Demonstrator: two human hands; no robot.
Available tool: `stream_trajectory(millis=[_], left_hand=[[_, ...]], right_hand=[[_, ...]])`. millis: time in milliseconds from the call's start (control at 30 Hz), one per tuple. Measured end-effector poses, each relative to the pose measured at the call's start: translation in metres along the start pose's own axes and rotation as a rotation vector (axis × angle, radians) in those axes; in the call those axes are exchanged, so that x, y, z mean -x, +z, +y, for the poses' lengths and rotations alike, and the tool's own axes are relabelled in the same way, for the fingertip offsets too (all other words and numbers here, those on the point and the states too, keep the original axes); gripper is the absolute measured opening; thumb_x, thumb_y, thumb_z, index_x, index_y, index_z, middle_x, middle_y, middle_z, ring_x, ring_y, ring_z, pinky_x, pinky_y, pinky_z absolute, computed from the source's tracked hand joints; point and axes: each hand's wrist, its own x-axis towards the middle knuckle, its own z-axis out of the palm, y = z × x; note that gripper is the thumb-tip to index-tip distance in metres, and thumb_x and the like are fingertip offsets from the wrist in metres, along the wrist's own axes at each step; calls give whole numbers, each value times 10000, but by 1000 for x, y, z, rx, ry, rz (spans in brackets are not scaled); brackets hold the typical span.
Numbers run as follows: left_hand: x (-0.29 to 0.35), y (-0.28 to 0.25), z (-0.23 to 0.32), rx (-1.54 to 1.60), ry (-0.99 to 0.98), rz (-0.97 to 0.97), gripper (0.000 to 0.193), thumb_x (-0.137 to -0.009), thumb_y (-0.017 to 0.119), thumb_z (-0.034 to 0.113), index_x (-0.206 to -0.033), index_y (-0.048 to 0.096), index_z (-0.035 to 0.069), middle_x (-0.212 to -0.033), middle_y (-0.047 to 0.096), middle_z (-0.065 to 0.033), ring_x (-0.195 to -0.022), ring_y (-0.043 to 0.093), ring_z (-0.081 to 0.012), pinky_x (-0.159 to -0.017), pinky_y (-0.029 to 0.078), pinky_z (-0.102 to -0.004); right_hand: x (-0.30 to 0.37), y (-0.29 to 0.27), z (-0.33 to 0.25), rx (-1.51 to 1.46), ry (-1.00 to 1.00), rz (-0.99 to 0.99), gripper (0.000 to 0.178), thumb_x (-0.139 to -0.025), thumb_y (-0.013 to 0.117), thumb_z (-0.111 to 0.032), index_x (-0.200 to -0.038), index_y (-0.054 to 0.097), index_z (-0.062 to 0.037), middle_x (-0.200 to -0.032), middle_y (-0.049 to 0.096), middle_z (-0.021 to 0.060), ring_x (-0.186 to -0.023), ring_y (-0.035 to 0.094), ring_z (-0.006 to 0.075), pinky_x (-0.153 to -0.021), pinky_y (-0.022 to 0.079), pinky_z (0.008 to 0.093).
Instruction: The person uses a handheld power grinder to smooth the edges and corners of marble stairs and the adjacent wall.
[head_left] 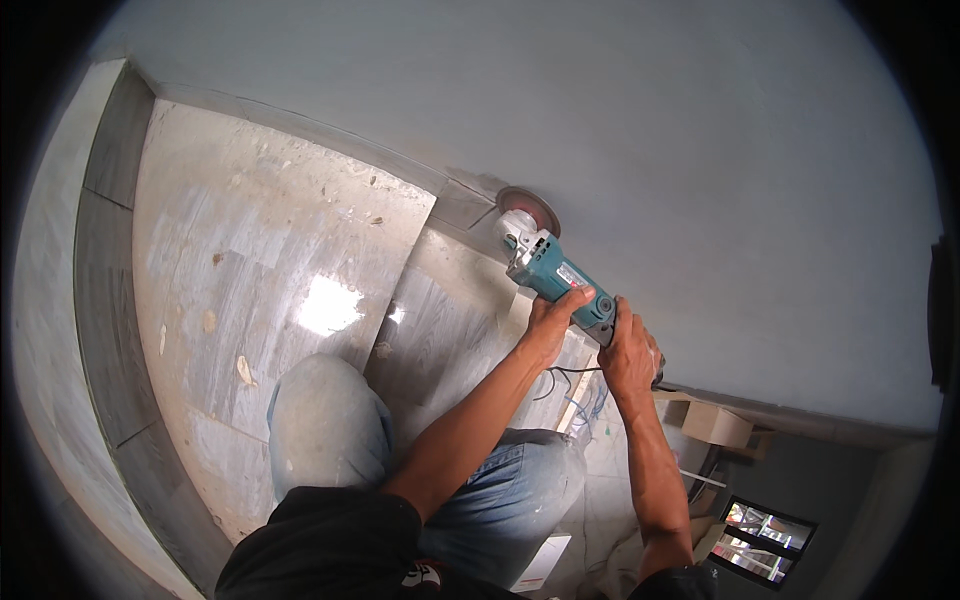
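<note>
Both my hands grip a teal angle grinder [570, 278] with a silver gear head. My left hand [556, 318] wraps round the body near its middle, the thumb lying along the top. Farther back, my right hand [630, 350] closes round the rear end. A round reddish-brown disc [535, 207] at the grinder's head is up against the grey wall [720, 180], by the grey skirting tile [464, 203] at its foot. Whether the disc spins cannot be told. From the rear of the tool a dark cord [568, 371] hangs down.
Dusty wood-look tiles [250, 300] form a raised landing on the left, with a step down to a lower tread [430, 320]. Grey skirting [105, 235] borders the far left. At lower right are a cardboard box [716, 424], tangled blue wire [592, 408] and a window [765, 542].
</note>
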Motion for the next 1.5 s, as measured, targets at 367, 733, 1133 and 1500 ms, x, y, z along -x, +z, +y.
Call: stream_trajectory(millis=[367, 733, 1133, 1500], left_hand=[[5, -4, -18, -6, -64, -24, 413, -786, 790, 293, -1077, 599, 70, -1030, 600, -31, -1007, 554, -138, -936, 415, -332], [1, -1, 0, 18, -20, -12, 374, -790, 790, 276, -1048, 605, 78, -1005, 603, -17, -974, 564, -129, -917, 432, -329], [-3, -14, -23, -42, -87, 45, 402, -793, 784, 275, -1086, 595, 74, -1028, 604, -24, -982, 577, -140, -912, 442, -337], [-5, -19, -25, -46, -130, 33, 410, -796, 787, 279, -1094, 593, 73, -1047, 608, -33, -1012, 583, -150, -946, 445, -355]], right_hand=[[19, 4, 8, -18, 60, -24, 561, -752, 658, -51, -1300, 536, -65, -887, 622, 141, -797, 663, 351, -717, 534, 462], [3, 0, -2, -19, 69, -67, 610, -737, 664, -15, -1321, 500, -78, -953, 639, 146, -850, 664, 370, -739, 534, 478], [18, 22, 10, -72, 140, -166, 634, -729, 670, -27, -1332, 487, -97, -975, 631, 148, -871, 660, 373, -755, 529, 487], [19, 27, 10, -60, 124, -157, 614, -736, 662, -26, -1325, 495, -80, -950, 624, 146, -851, 657, 364, -757, 524, 487]])
